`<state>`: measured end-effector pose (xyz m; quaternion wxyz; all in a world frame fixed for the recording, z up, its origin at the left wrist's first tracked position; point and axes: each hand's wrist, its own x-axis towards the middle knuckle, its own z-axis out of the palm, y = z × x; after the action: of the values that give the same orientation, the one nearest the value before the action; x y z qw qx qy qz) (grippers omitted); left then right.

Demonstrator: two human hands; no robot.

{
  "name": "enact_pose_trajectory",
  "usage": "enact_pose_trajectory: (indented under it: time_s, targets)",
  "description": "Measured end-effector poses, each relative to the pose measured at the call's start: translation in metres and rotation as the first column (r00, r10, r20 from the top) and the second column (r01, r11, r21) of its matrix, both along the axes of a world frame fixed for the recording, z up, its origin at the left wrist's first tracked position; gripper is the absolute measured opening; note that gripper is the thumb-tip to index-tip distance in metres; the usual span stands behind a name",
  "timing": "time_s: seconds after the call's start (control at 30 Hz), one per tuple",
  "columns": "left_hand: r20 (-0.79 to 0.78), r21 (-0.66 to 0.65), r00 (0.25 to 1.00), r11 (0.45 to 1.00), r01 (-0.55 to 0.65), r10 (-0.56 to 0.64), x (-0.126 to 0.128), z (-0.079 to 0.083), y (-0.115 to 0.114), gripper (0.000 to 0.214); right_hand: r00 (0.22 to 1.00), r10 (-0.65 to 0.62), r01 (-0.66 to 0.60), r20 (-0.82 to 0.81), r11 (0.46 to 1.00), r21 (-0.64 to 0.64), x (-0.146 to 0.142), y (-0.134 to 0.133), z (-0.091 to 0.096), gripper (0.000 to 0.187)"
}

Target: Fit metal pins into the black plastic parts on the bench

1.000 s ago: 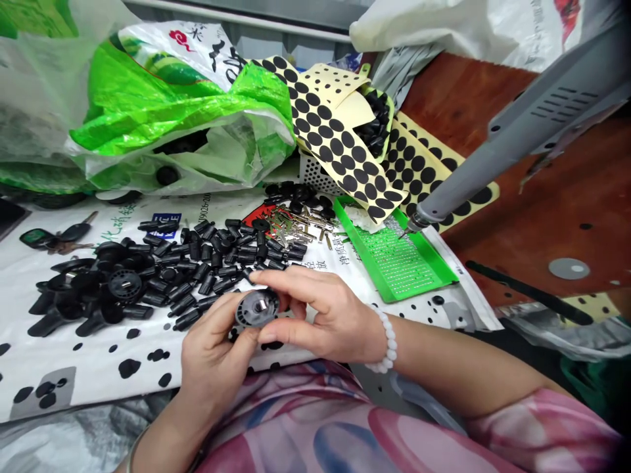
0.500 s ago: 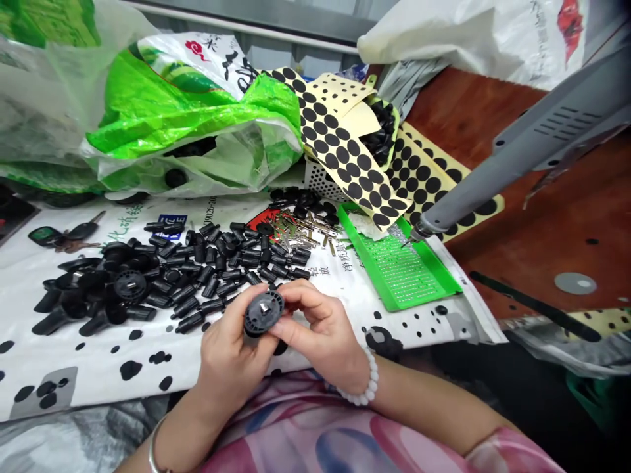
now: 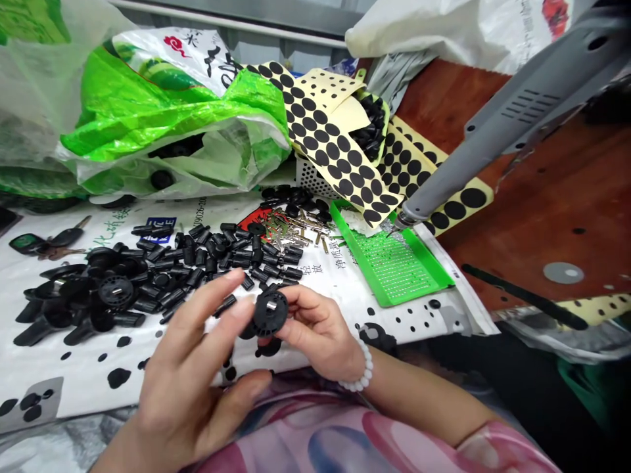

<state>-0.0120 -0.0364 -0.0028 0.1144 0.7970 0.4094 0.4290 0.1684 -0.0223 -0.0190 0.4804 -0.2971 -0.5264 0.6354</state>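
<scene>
Between the fingers and thumb of my right hand point(image 3: 315, 332) is a round black plastic part point(image 3: 271, 314) with slots around its rim and a small metal piece at its centre. My left hand point(image 3: 197, 368) is open just to the left of it, fingers spread and apart from the part. Beyond my hands lies a pile of small black ribbed plastic pieces point(image 3: 194, 256). Further left is a heap of larger black plastic parts point(image 3: 73, 295), one showing a slotted round face point(image 3: 116, 292). Small metal strips point(image 3: 296, 226) lie loose behind the pile.
A green tray point(image 3: 394, 263) holding rows of tiny metal pieces stands to the right, with a grey electric screwdriver point(image 3: 458, 154) hanging over it. Sheets of black round stickers point(image 3: 325, 141) lean on a basket behind. Keys point(image 3: 49, 240) lie at left, below a green plastic bag point(image 3: 182, 125).
My left hand has let go of the round black part and moved left, its fingers opening. The part stays in my right hand. The view has shifted slightly to the right.
</scene>
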Motion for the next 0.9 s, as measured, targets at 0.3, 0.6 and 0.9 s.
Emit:
enact_pose_trajectory:
  time_s: [0.3,0.6,0.9]
  targets:
    - [-0.148,0.055,0.989,0.998,0.035,-0.027,0.012,-0.020,0.017,0.054,0.995,-0.067,0.073,0.076,0.994,-0.078,-0.003,0.003,-0.008,0.023]
    - [0.093,-0.190,0.978,0.968,-0.166,0.186,0.029,-0.040,0.016,0.039,0.861,-0.337,0.273,0.382,0.938,0.213,-0.003,0.004,-0.013,0.020]
    - [0.210,-0.264,0.942,0.943,-0.202,0.261,0.033,-0.047,0.015,0.037,0.761,-0.376,0.168,0.529,0.902,0.398,-0.004,0.000,-0.011,0.034]
